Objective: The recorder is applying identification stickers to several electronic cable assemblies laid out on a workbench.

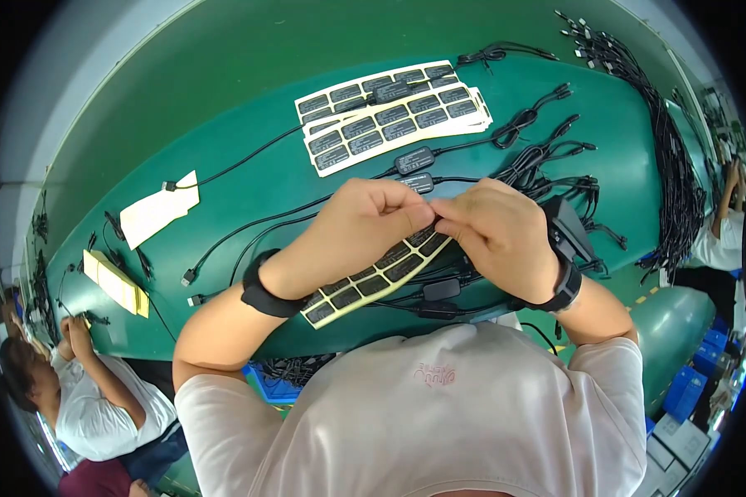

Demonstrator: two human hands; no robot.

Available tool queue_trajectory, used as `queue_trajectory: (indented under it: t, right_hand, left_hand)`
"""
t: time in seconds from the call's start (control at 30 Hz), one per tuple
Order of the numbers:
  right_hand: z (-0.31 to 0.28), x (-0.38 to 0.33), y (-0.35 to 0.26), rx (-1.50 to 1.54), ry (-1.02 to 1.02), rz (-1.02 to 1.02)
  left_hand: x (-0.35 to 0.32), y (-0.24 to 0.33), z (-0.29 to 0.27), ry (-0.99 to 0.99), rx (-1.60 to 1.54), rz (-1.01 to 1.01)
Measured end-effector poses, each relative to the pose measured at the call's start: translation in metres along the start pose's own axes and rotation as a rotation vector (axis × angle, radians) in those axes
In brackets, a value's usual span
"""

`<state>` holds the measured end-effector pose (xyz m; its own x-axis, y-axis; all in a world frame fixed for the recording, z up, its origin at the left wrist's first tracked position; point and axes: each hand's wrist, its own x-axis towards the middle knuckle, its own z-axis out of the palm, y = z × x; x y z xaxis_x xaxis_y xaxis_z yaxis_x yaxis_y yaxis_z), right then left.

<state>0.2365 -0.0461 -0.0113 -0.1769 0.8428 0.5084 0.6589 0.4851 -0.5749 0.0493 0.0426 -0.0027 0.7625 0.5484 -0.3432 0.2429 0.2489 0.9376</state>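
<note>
From here, the left hand (377,214) and right hand (501,222) meet in tight pinches, contents hidden, the label sheet (374,285) slanting off toward 8 o'clock; I'd make those 2 grips light, edges only.

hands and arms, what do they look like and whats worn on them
The left hand is ungloved, with a wide black wristband; the right hand is ungloved too, with a slimmer dark band. Short pale sleeves leave both forearms bare.
</note>
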Motion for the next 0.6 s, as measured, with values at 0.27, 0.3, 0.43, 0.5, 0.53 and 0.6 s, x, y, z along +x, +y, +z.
queue_trajectory:
  t: [0.27,0.3,0.43,0.5,0.53,0.6]
  right_hand:
    - [0.011,-0.028,-0.001,-0.183,0.055,-0.203]
    - [0.009,-0.027,-0.007,-0.222,0.010,-0.229]
    - [-0.021,-0.023,-0.035,0.036,-0.064,-0.257]
    - [-0.044,-0.019,-0.031,0.507,-0.129,-0.054]
    - [-0.048,-0.019,-0.027,0.717,-0.072,0.121]
    - [-0.050,-0.018,-0.009,0.789,-0.082,0.533]
  left_hand:
    - [0.003,-0.008,0.003,-0.060,-0.151,-0.221]
    - [0.001,-0.006,0.002,-0.078,-0.168,-0.218]
    - [-0.009,0.006,-0.009,-0.142,0.232,-0.152]
    - [-0.024,0.013,-0.019,-0.250,0.746,0.221]
    - [-0.030,0.012,-0.019,-0.324,0.832,0.301]
    - [-0.040,0.007,-0.020,-0.408,0.937,0.566]
